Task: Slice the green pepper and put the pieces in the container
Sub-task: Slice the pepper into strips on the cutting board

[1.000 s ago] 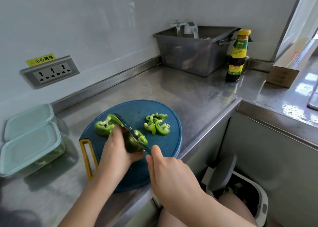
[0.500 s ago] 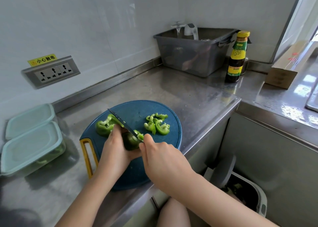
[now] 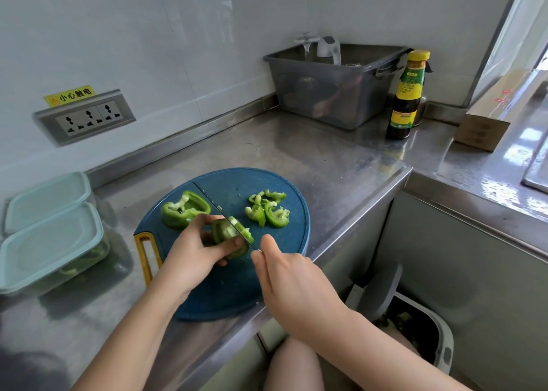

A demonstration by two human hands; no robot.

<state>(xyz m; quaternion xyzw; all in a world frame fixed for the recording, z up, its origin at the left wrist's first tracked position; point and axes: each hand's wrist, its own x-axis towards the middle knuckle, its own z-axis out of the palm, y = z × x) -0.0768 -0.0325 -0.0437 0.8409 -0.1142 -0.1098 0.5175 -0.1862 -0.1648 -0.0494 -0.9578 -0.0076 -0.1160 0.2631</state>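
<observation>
Compared with one second ago, my right hand (image 3: 292,281) has moved toward 12 o'clock up the cutting board (image 3: 275,272), and the tip of the knife (image 3: 218,208) is reaching further out.

1. Right hand: I am closing it round the knife handle, which is hidden under my palm. My thumb is lying forward toward the blade. My forearm is entering from 5 o'clock. The blade is running toward 11 o'clock and is bearing down on the pepper piece (image 3: 224,233).
2. Left hand (image 3: 192,251): I am pinching the pepper piece between curled fingers and thumb, just left of the blade. My forearm is entering from 7 o'clock.
3. Task items: the pepper piece is sitting near the board's centre. A pepper half (image 3: 181,209) is lying at 10 o'clock on the board, and cut slices (image 3: 267,211) are lying at 1 o'clock. The container (image 3: 50,248) is standing off the board at 9 o'clock with its lid on. Green shows through its wall.
4. Writing: a yellow sticker (image 3: 69,95) above the socket panel (image 3: 86,117) is reading 小心触电. The bottle (image 3: 407,94) at 1 o'clock is carrying a green and yellow label, too small to read. Red marks on the cardboard box (image 3: 486,120) at 2 o'clock are likewise illegible.
5. Surroundings: a second container (image 3: 44,198) is standing just behind the first. A grey tub (image 3: 335,85) is standing beside the bottle. A waste bin (image 3: 415,331) is standing open at 4 o'clock, below the counter (image 3: 296,150).
</observation>
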